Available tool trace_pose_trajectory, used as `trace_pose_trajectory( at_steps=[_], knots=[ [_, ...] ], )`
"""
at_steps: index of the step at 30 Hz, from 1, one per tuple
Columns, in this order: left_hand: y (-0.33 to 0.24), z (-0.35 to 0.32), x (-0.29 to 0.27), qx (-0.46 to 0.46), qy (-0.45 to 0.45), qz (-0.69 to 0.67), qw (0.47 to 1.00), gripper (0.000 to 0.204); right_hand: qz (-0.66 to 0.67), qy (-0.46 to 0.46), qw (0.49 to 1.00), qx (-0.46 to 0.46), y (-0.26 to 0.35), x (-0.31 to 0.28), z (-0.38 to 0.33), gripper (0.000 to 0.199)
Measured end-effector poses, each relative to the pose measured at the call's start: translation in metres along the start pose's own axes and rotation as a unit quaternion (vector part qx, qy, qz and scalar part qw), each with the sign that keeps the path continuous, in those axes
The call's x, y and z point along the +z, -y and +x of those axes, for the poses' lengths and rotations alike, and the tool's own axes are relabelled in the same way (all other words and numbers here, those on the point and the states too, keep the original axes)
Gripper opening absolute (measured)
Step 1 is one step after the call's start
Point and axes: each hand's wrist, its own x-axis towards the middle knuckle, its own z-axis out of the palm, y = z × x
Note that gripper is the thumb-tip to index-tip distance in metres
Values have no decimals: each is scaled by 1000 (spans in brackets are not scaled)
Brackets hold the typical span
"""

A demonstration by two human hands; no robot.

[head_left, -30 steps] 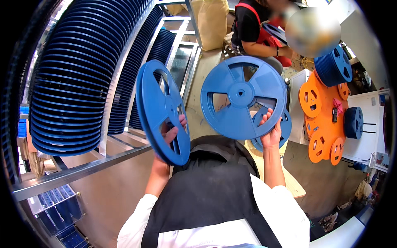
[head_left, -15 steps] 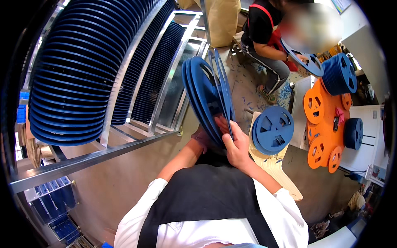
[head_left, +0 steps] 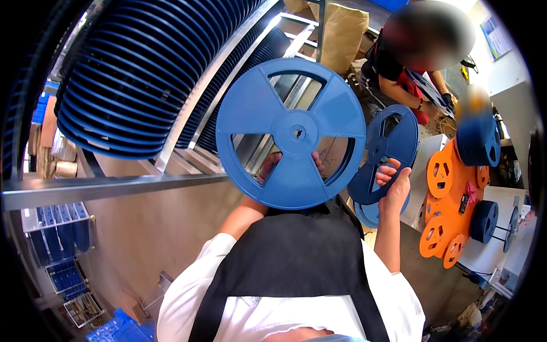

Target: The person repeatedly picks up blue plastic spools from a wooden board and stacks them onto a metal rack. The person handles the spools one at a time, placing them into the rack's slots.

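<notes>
A large blue reel disc [head_left: 256, 108], with three wedge-shaped openings and a small centre hole, faces me in front of my chest. My left hand [head_left: 270, 166] is behind it, partly seen through the openings, and supports it from below. Whether more discs are stacked behind it, I cannot tell. To the right, my right hand [head_left: 393, 185] grips a second blue disc [head_left: 405, 137] at its lower right, its fingers curled by an opening. That disc is tilted, just above another blue disc [head_left: 367, 215] lying low beside my apron.
A metal rack [head_left: 114, 190] packed with rows of blue discs [head_left: 137, 74] fills the left. At the far right, an orange surface [head_left: 450, 211] carries orange discs and blue reels [head_left: 484, 222]. A co-worker [head_left: 393, 74] bends over discs at the back right.
The bunch of discs held between both hands has been parted. One disc has moved right with my right hand, while the left hand's disc has turned flat toward me. The view has shifted.
</notes>
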Motion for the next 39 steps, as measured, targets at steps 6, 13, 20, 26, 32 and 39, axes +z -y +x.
trace_pose_trajectory(
  at_steps=[6,13,20,26,32,39],
  knots=[
    [-4,2,19,37,13,56,998,74,20,10,999,45,-16,5,10,66],
    [-9,-5,44,95,-10,107,990,75,32,84,992,89,-20,29,18,61],
    [-4,-24,91,274,-59,219,935,80,9,159,979,127,-30,55,30,51],
    [-1,-48,119,354,-24,287,890,79,5,256,955,147,-34,70,38,46],
    [20,-84,143,432,-31,258,864,82,-28,323,933,155,-35,89,38,44],
    [55,-156,174,569,-142,367,722,82,-42,360,918,160,-52,98,39,45]
  ],
)
